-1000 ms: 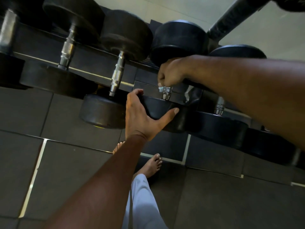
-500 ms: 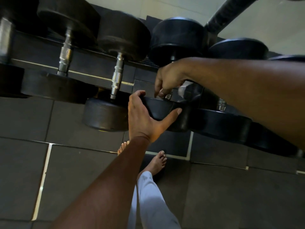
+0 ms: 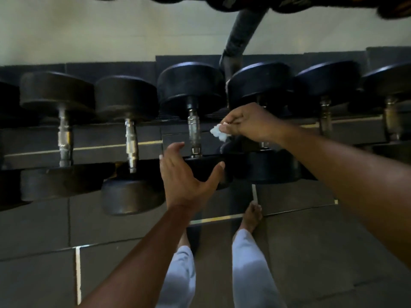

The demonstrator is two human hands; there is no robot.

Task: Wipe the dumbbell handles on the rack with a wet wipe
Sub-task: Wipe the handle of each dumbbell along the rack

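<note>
Several black dumbbells lie side by side on a low dark rack (image 3: 89,150), their metal handles pointing toward me. The middle dumbbell's handle (image 3: 194,132) is bare and in full view. My right hand (image 3: 249,123) pinches a crumpled white wet wipe (image 3: 219,132) just right of that handle, a small gap away from it. My left hand (image 3: 184,176) is spread, fingers and thumb straight, over the near head of the middle dumbbell (image 3: 200,167); whether it touches the head is unclear. The dumbbell handle behind my right hand is mostly hidden.
A dark slanted rack post (image 3: 240,34) rises behind the dumbbells against a pale wall. More weights hang at the top edge. Dark floor tiles with pale seams (image 3: 77,274) lie below. My bare feet (image 3: 252,216) and pale trouser legs stand close to the rack.
My right hand has come off the middle dumbbell's handle and moved right with the wipe. My left hand has loosened from the near head and spread. The view has tilted up.
</note>
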